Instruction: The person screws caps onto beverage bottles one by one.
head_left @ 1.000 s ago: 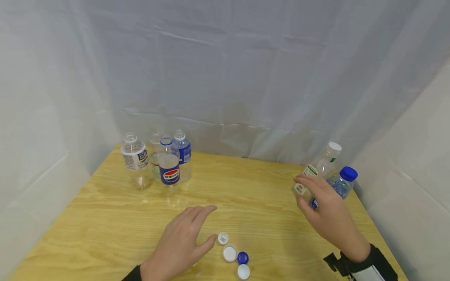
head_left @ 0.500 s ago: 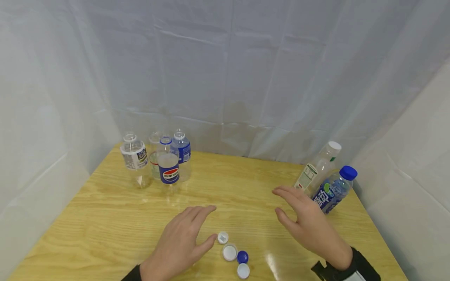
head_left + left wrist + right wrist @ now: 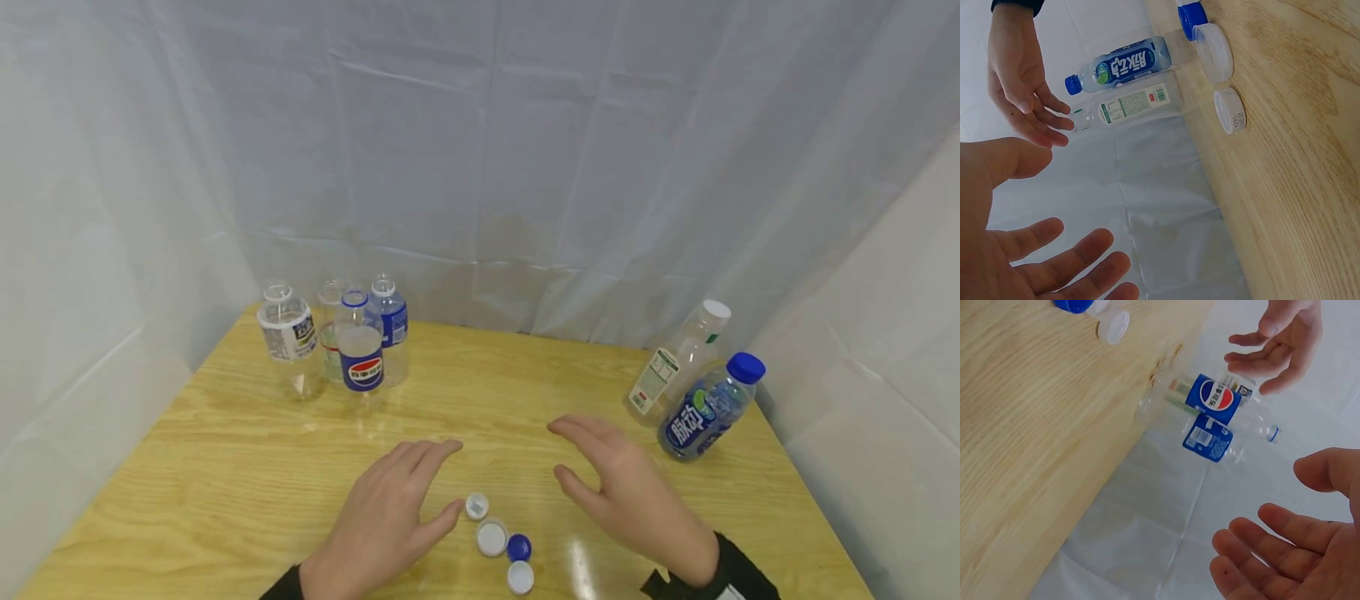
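Observation:
My left hand (image 3: pixel 386 517) hovers over the table left of the loose caps, fingers relaxed and holding nothing. To their right, my right hand (image 3: pixel 626 492) also holds nothing, its thumb and fingers apart. Between the hands lie a small white cap (image 3: pixel 477 507), a larger white cap (image 3: pixel 492 538), a blue cap (image 3: pixel 519 547) and another white cap (image 3: pixel 521 577). Right of my right hand stand a blue-capped bottle (image 3: pixel 705 412) with a blue label and a clear white-capped bottle (image 3: pixel 678 362). Both bottles also show in the left wrist view.
Several uncapped bottles stand at the back left: a Pepsi bottle (image 3: pixel 362 358), one with a white label (image 3: pixel 288 342), a blue-labelled bottle (image 3: pixel 392 325) and a clear one (image 3: pixel 330 333) partly hidden. White sheeting (image 3: pixel 480 167) hangs behind the wooden table (image 3: pixel 480 375) and along its sides.
My right hand has moved left and toward me, away from the two capped bottles, which now show in full. The left hand has stayed in place.

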Tool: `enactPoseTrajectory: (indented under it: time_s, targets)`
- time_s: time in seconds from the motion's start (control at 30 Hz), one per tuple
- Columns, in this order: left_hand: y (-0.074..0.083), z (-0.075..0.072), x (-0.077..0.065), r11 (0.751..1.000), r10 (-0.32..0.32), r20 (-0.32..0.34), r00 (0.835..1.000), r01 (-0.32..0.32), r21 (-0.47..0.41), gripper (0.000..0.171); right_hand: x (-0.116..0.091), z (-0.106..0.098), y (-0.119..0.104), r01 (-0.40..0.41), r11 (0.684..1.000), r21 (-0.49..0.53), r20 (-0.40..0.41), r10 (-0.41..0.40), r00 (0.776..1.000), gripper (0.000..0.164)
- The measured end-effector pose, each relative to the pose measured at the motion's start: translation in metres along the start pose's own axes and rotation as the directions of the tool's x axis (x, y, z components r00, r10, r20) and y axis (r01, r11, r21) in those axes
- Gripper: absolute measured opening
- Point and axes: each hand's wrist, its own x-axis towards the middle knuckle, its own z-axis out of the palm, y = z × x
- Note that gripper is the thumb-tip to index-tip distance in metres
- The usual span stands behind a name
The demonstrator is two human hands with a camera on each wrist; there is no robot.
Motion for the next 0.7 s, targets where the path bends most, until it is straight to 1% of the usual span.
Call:
enactPoseTrajectory:
  time_s: [0.27, 0.43, 0.5, 0.6, 0.7]
  targets:
    - [-0.001, -0.001, 0.001, 1.0, 0.008, -0.014, 1.0, -0.008, 0.022, 0.059, -0.002, 0.013, -0.007, -0.012, 1.0, 0.01, 0.05, 0.011, 0.999, 0.047]
    - [-0.002, -0.003, 0.003, 1.0, -0.006, -0.003, 1.0, 0.006, 0.02, 0.058, -0.002, 0.021, -0.009, -0.036, 0.999, 0.027, 0.086, 0.033, 0.996, 0.046]
    - [-0.003, -0.004, 0.004, 1.0, -0.015, -0.008, 1.0, 0.015, 0.025, 0.057, -0.002, 0.024, -0.009, -0.038, 0.999, 0.031, 0.094, 0.035, 0.995, 0.045]
    - [-0.005, -0.007, 0.006, 0.999, -0.027, -0.028, 0.999, 0.028, 0.035, 0.056, -0.003, 0.027, -0.01, -0.048, 0.998, 0.036, 0.11, 0.043, 0.993, 0.045]
    - [-0.008, -0.01, 0.008, 0.998, -0.041, -0.07, 0.997, 0.044, 0.038, 0.054, -0.004, 0.028, -0.011, -0.061, 0.997, 0.041, 0.124, 0.055, 0.991, 0.044]
